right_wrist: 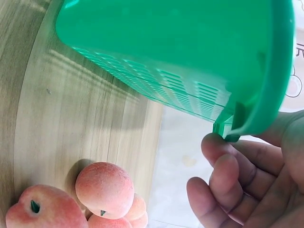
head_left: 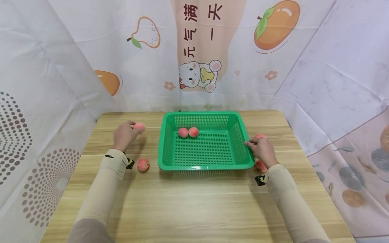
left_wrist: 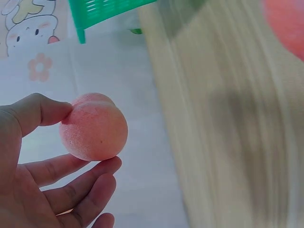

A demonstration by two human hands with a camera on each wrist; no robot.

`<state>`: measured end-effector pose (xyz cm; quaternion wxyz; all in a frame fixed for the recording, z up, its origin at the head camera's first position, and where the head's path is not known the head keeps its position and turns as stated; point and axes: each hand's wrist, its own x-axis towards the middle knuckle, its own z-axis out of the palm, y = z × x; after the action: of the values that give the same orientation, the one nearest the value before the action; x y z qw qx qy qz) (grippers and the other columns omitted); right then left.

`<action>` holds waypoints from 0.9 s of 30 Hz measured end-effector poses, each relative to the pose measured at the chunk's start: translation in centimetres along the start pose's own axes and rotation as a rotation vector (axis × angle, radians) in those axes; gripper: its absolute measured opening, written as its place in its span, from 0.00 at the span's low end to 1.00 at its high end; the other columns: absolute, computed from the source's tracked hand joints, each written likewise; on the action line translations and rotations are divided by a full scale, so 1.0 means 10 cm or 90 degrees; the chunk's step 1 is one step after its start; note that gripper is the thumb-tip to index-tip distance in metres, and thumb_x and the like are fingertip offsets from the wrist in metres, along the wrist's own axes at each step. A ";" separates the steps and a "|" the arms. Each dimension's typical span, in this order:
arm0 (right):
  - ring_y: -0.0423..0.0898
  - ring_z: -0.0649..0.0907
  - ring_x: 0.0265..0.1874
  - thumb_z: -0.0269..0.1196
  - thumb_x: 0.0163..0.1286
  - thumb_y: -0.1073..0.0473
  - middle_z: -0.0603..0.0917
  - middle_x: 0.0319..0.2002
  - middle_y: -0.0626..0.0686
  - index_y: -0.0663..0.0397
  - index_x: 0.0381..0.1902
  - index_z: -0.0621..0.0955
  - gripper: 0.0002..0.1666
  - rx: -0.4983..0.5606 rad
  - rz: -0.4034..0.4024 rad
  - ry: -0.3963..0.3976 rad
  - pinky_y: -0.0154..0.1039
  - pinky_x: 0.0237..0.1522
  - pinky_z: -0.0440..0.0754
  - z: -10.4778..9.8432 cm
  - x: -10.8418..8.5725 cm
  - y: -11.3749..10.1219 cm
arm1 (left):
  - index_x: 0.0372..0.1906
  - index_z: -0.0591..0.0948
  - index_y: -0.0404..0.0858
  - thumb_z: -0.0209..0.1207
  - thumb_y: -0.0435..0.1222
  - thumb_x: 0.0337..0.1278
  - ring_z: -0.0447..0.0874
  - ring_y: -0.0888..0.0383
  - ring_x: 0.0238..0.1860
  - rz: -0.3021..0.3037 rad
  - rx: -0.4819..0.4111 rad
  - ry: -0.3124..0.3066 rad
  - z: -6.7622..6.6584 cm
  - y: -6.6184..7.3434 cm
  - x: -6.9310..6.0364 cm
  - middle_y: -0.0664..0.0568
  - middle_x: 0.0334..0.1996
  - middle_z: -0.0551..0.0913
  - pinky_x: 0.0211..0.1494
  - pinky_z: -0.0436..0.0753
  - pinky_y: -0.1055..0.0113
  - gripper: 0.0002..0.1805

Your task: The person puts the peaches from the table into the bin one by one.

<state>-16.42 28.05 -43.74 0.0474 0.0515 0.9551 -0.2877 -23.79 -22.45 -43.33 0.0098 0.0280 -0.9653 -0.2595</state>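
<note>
Between the thumb and fingertips of the left hand [head_left: 124, 135] is a pink peach [head_left: 139, 127], held above the table left of the green basket [head_left: 206, 167]. The left wrist view shows this peach [left_wrist: 94, 127] pinched by the left hand [left_wrist: 61, 175]. Two peaches [head_left: 183, 132] [head_left: 193, 132] touch inside the basket, at its back left. The right hand [head_left: 263, 151] grips the basket's right rim; in the right wrist view the thumb and fingers of the right hand [right_wrist: 256, 175] pinch the edge of the basket [right_wrist: 166, 42].
Another peach [head_left: 143, 165] lies on the table [head_left: 188, 209] near the left forearm. Several peaches [right_wrist: 104, 190] lie right of the basket, partly hidden by the right hand in the head view. A printed cloth [head_left: 133, 67] hangs behind the table.
</note>
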 end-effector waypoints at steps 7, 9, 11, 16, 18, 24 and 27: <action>0.43 0.83 0.24 0.59 0.73 0.54 0.86 0.41 0.67 0.72 0.50 0.82 0.23 -0.007 -0.006 0.001 0.34 0.26 0.79 0.00 -0.01 0.00 | 0.60 0.77 0.32 0.55 0.48 0.64 0.81 0.38 0.49 0.012 0.007 0.013 -0.08 0.10 0.04 0.36 0.49 0.84 0.50 0.76 0.46 0.28; 0.43 0.82 0.24 0.59 0.73 0.54 0.86 0.42 0.67 0.72 0.51 0.81 0.23 -0.008 -0.005 -0.001 0.35 0.26 0.79 0.00 0.00 0.00 | 0.60 0.77 0.32 0.55 0.49 0.65 0.81 0.39 0.49 0.008 0.002 0.019 -0.09 0.12 0.05 0.37 0.49 0.84 0.49 0.76 0.47 0.28; 0.43 0.82 0.23 0.58 0.73 0.53 0.86 0.42 0.66 0.72 0.51 0.81 0.24 -0.008 -0.003 -0.003 0.35 0.26 0.79 0.00 0.00 0.00 | 0.60 0.78 0.33 0.55 0.49 0.64 0.82 0.40 0.47 0.006 -0.012 0.026 -0.11 0.15 0.06 0.37 0.48 0.85 0.48 0.76 0.48 0.28; 0.43 0.81 0.22 0.58 0.73 0.53 0.86 0.41 0.66 0.71 0.53 0.81 0.24 -0.012 -0.001 -0.003 0.35 0.25 0.77 -0.02 0.01 0.00 | 0.60 0.77 0.34 0.55 0.50 0.65 0.82 0.41 0.48 0.000 -0.043 0.034 -0.16 0.23 0.07 0.37 0.48 0.85 0.51 0.76 0.48 0.28; 0.43 0.81 0.22 0.58 0.73 0.53 0.86 0.41 0.66 0.71 0.53 0.81 0.24 -0.013 -0.002 -0.003 0.35 0.25 0.77 -0.02 0.01 0.00 | 0.62 0.75 0.34 0.55 0.51 0.65 0.81 0.40 0.49 -0.003 -0.052 0.036 -0.18 0.27 0.07 0.37 0.49 0.84 0.52 0.75 0.47 0.29; 0.43 0.82 0.23 0.58 0.73 0.53 0.86 0.41 0.66 0.71 0.52 0.81 0.24 -0.018 -0.003 -0.007 0.35 0.25 0.78 -0.04 0.01 0.00 | 0.63 0.74 0.34 0.56 0.50 0.65 0.81 0.39 0.50 -0.008 -0.078 0.046 -0.24 0.35 0.06 0.36 0.50 0.84 0.54 0.74 0.46 0.30; 0.44 0.82 0.24 0.58 0.73 0.52 0.86 0.42 0.66 0.71 0.51 0.81 0.24 -0.025 -0.004 -0.006 0.35 0.26 0.77 -0.04 0.02 0.00 | 0.61 0.75 0.34 0.56 0.50 0.64 0.80 0.39 0.50 -0.017 -0.087 0.046 -0.27 0.39 0.06 0.36 0.50 0.83 0.53 0.74 0.47 0.29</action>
<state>-16.59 28.30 -43.47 0.0517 0.0462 0.9606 -0.2690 -24.45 -20.46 -39.06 0.0432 0.0495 -0.9440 -0.3234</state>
